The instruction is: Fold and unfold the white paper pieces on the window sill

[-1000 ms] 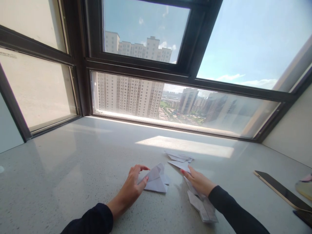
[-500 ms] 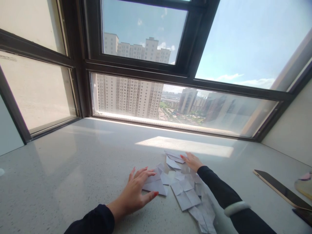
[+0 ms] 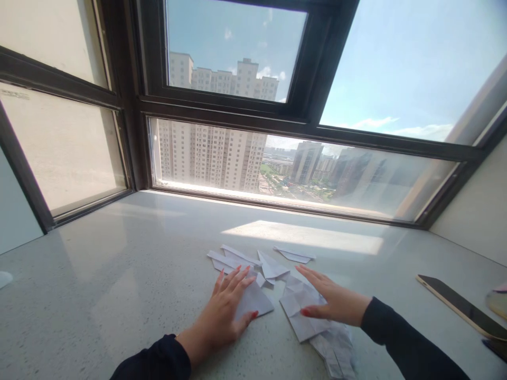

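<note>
My left hand (image 3: 227, 303) lies with fingers spread over a folded white paper piece (image 3: 257, 303), touching it. To the right, my right hand (image 3: 336, 298) stretches open across a creased white paper (image 3: 293, 311) on a pile. More crumpled paper (image 3: 335, 348) sticks out below that pile. Beyond my left fingers lie narrow folded paper strips (image 3: 222, 258), partly hidden by the hand. A pointed paper piece (image 3: 271, 265) and a single flat strip (image 3: 295, 255) rest farther back, between and beyond the hands.
The pieces lie on a speckled white counter (image 3: 119, 295). At the right is a phone (image 3: 459, 303), with a dark object (image 3: 495, 348) and a pale item (image 3: 497, 301) beside it. A dark window frame (image 3: 222, 105) borders the far edge.
My right hand has come back toward me, from the far strips onto the creased pile. Several strips and the pointed piece now lie farther left and spread out. My left hand stays nearly in place.
</note>
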Available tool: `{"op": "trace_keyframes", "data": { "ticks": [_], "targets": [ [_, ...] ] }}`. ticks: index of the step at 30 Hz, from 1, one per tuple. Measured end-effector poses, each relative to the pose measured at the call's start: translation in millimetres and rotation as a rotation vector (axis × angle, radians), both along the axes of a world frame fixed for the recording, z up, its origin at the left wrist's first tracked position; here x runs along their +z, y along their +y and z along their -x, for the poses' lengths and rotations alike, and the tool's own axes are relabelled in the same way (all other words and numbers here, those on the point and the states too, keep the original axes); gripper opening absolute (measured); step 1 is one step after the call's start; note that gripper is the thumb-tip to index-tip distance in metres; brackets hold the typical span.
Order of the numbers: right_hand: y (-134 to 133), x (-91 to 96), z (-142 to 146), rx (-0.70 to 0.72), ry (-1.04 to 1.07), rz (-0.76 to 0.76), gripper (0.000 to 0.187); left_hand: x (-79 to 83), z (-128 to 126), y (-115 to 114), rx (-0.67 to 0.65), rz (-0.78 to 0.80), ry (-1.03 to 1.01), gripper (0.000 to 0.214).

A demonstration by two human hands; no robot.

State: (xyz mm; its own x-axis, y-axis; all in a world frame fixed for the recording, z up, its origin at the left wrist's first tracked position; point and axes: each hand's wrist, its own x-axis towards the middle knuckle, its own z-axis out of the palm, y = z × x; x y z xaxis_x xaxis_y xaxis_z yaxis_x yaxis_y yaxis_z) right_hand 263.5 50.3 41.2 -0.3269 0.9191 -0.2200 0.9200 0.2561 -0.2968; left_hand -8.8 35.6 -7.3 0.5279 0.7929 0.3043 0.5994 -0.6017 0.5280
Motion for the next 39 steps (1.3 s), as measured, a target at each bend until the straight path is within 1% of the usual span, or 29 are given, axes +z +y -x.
{"op": "trace_keyframes", "data": {
  "ticks": [1,3,5,6,8,10,13,15,17,18,20,22,23,25,26,28,30,32,36,39],
  "targets": [
    [-6.7,-1.9,-14.4,-0.014,-0.008,0.022,0.109,-1.6,-0.8,0.7,0.023,0.006,0.003,0.053],
    [-18.4,-9.3,-36.7,-0.040,-0.021,0.053,0.121,-4.4,-2.4,2.6,0.071,0.022,-0.007,0.056],
    [-25.9,-18.1,-44.8,-0.070,-0.018,0.067,0.122,-5.6,-3.7,4.4,0.106,0.031,-0.036,0.056],
    [-27.6,-22.0,-42.8,-0.086,-0.007,0.074,0.121,-5.6,-4.2,5.0,0.115,0.032,-0.053,0.056],
    [-26.7,-28.1,-28.0,-0.102,0.035,0.086,0.115,-4.2,-4.4,5.4,0.115,0.027,-0.079,0.054],
    [-21.5,-32.8,-3.4,-0.079,0.095,0.069,0.106,-2.0,-4.1,4.6,0.104,0.019,-0.083,0.053],
    [-10.9,-38.9,38.6,-0.009,0.230,-0.076,0.092,0.4,-3.0,2.3,0.099,-0.013,-0.051,0.053],
    [-4.4,-41.8,60.8,0.017,0.346,-0.203,0.077,0.4,-2.4,1.1,0.111,-0.055,-0.009,0.054],
    [1.7,-42.5,71.8,0.055,0.456,-0.301,0.061,-0.8,-2.2,0.6,0.135,-0.092,0.033,0.056],
    [5.1,-42.1,72.2,0.062,0.489,-0.347,0.054,-1.6,-2.3,0.7,0.147,-0.105,0.050,0.058],
    [13.7,-40.8,62.9,0.037,0.486,-0.432,0.049,-3.2,-3.0,1.5,0.166,-0.116,0.075,0.062],
    [25.5,-40.2,43.8,-0.054,0.385,-0.487,0.052,-4.2,-4.2,2.5,0.174,-0.104,0.094,0.066],
    [32.5,-40.4,32.6,-0.118,0.316,-0.485,0.055,-4.3,-4.9,2.9,0.172,-0.090,0.104,0.069],
    [47.9,-41.8,11.8,-0.269,0.153,-0.407,0.061,-3.5,-5.9,3.3,0.153,-0.054,0.137,0.072],
    [55.5,-42.7,3.9,-0.312,0.118,-0.388,0.063,-2.6,-6.1,3.3,0.136,-0.038,0.160,0.071],
    [68.0,-44.4,-4.6,-0.350,0.081,-0.356,0.064,-0.4,-5.9,2.8,0.098,-0.023,0.207,0.065],
    [74.3,-45.0,-2.2,-0.330,0.075,-0.327,0.065,1.8,-5.2,1.7,0.068,-0.025,0.242,0.058],
    [72.3,-43.6,8.8,-0.264,0.081,-0.292,0.062,3.2,-4.7,0.2,0.050,-0.034,0.257,0.054],
    [49.1,-30.5,40.6,-0.102,0.120,-0.262,0.053,4.9,-5.5,-2.4,0.042,-0.070,0.233,0.054],
    [26.3,-16.2,59.8,-0.054,0.136,-0.325,0.059,8.1,-3.8,1.1,0.100,-0.098,0.164,0.044]
  ]
}}
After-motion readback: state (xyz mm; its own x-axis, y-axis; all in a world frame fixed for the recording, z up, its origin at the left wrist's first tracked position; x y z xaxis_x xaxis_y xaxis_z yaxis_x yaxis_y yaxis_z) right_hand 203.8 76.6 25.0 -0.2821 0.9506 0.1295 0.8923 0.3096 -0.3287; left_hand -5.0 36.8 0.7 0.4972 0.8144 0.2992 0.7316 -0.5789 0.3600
